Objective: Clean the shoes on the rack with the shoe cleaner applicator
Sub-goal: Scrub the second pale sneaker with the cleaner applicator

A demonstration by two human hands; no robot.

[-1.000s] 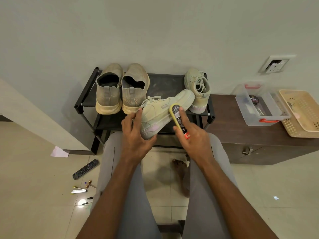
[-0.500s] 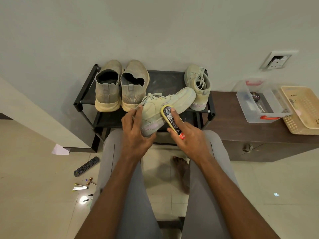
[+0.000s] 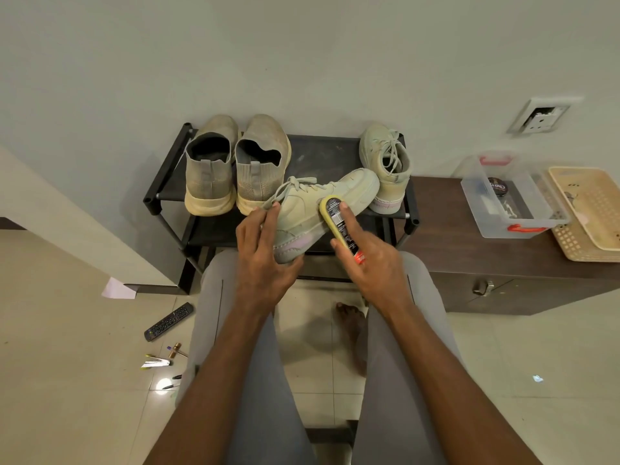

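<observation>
L hand grips the heel end of the sneaker, thumb under the sole, fingers spread over the collar near the laces. R hand holds the applicator, fingers curled round its body, index finger laid along the top, yellow sponge head pressed on the sneaker's side panel. Sneaker held tilted above the knees, toe pointing up-right twd the rack, toe close to its mate, contact cannot tell.

Handling, as a judgement: sneaker looks light, one hand carries it easily. Upper prob soft, gives under the sponge; sole stiff. Heel counter + sole edge = best hold, firm backing for each stroke. Applicator small, smooth plastic, may get slick if wet; keep the index on top for pressure.

Farther: mate stands on rack top at right, heel twd the camera. Knit pair on rack top at left, side by side, looks dusty, prob not yet done. Clear box + basket on the cabinet at right.

Vs 0.5 s ago: sponge head sits a bit nearer the toe along the side panel; L hand grip same; rack shoes unmoved.
</observation>
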